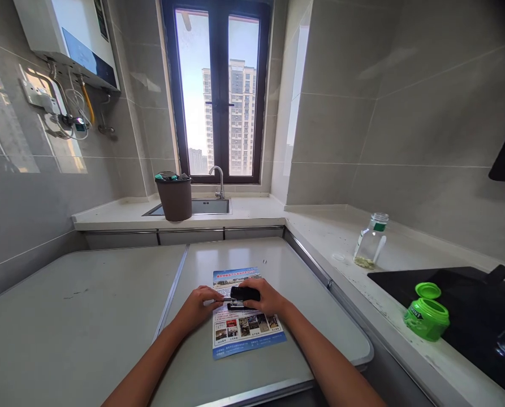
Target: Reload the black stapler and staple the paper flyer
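A black stapler [242,295] is over a printed flyer [249,342] on the folding table, its top and base spread apart at the left end. My right hand [268,297] grips it from the right, fingers wrapped round the black body. At its left end, my left hand [204,303] has thumb and fingers pinched together at a thin metal piece that sticks out of the stapler. Whether that piece is the staple tray or its spring rod, I cannot tell. The flyer has a blue border and a row of small photos; the hands and stapler cover its middle.
The pale folding table [120,299] has a seam left of the flyer. On the right counter stand a clear glass jar [368,249] and an open green tub [427,319], near the black hob [468,294]. A brown bin [175,198] stands by the sink [212,207] behind.
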A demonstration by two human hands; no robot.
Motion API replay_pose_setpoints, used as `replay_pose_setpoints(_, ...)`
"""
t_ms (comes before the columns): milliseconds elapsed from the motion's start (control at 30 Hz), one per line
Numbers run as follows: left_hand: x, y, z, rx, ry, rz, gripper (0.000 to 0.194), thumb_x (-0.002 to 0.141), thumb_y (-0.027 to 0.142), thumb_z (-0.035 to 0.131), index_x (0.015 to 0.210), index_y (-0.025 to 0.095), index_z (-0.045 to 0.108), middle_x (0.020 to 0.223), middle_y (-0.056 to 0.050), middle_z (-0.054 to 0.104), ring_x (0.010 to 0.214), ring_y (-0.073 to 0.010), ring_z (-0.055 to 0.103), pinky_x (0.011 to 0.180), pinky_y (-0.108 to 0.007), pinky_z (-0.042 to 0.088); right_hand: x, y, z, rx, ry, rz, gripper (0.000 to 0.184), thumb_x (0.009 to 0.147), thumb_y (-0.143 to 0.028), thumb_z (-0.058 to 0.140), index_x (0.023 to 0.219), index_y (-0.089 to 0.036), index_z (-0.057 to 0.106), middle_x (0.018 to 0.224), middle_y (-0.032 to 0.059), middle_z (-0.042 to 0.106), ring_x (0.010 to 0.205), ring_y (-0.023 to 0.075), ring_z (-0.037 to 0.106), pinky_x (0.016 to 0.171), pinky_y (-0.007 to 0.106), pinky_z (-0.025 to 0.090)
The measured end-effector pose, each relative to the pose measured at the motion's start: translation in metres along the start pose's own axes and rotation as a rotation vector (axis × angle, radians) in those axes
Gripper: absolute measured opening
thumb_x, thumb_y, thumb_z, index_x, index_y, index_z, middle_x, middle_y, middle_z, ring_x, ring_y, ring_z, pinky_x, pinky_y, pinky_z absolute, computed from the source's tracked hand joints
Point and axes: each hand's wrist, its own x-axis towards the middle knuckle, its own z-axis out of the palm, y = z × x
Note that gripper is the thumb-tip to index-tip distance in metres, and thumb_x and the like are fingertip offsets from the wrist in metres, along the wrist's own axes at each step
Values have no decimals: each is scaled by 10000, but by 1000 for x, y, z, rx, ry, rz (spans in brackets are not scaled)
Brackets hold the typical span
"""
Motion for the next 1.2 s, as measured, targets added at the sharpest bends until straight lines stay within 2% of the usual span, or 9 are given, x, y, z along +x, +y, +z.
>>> replay_pose_setpoints(100, -1, 1, -6, 0, 18, -28, 111, 928, 309, 703, 923, 277, 809, 1040, -42, 815, 1015, -243, 719, 980, -411, 520, 0, 5, -7, 47, 54, -36, 466, 820, -425, 819, 1225, -212, 731, 1133, 90, 760, 1010, 258, 695, 906, 386, 519)
replay_pose_setpoints(267, 0, 8, -10, -55, -39, -51, 84, 870, 238, 729, 923, 272, 784, 994, -29, 799, 1046, -245, 681, 958, -374, 514, 4, 4, -13, 86, 64, -110, 464, 861, -542, 775, 1195, -221, 777, 1015, 89, 781, 936, 244, 671, 852, 379, 509)
replay_pose_setpoints(467, -1, 24, 4, -102, -21, -101, 166, 810, 159, 722, 949, 245, 699, 998, -13, 738, 1028, -233, 635, 937, -355, 474, 11, 0, 7, 152, 67, -155, 508, 817, -590, 810, 1161, -217, 801, 869, 68, 758, 827, 213, 632, 774, 348, 473)
replay_pose_setpoints(567, 0, 27, 10, -125, -9, -108, 167, 785, 153, 714, 920, 228, 649, 941, -3, 679, 941, -212, 607, 883, -333, 466, 13, -1, 16, 173, 85, -147, 531, 781, -632, 825, 1099, -206, 818, 811, 61, 745, 785, 204, 615, 760, 347, 471)
replay_pose_setpoints(733, 2, 25, 14, -202, -44, -90, 206, 742, 165, 709, 892, 220, 580, 905, 14, 610, 811, -175, 530, 764, -295, 444, 15, -7, 22, 155, 89, -139, 581, 716, -701, 838, 1026, -209, 829, 774, 56, 739, 735, 195, 597, 734, 347, 469)
replay_pose_setpoints(867, 3, 25, 15, -208, -26, -78, 201, 743, 183, 721, 855, 219, 559, 874, 15, 588, 790, -174, 508, 754, -297, 435, 16, -9, 23, 141, 83, -96, 594, 702, -738, 824, 1003, -226, 829, 754, 47, 720, 744, 203, 601, 733, 346, 476)
replay_pose_setpoints(1067, 4, 30, 12, -96, -64, -80, 248, 737, 237, 809, 870, 216, 600, 896, -3, 620, 842, -199, 540, 811, -324, 447, 14, -9, 22, 121, 45, -102, 558, 702, -689, 853, 1022, -232, 828, 797, 52, 745, 776, 212, 630, 751, 347, 494)
replay_pose_setpoints(1200, 4, 24, 9, -108, -34, -126, 275, 805, 273, 770, 1041, 239, 633, 1031, -27, 672, 964, -227, 606, 886, -353, 488, 11, -7, 14, 107, 139, 24, 520, 700, -602, 893, 1052, -227, 818, 874, 49, 758, 810, 218, 670, 778, 350, 521)
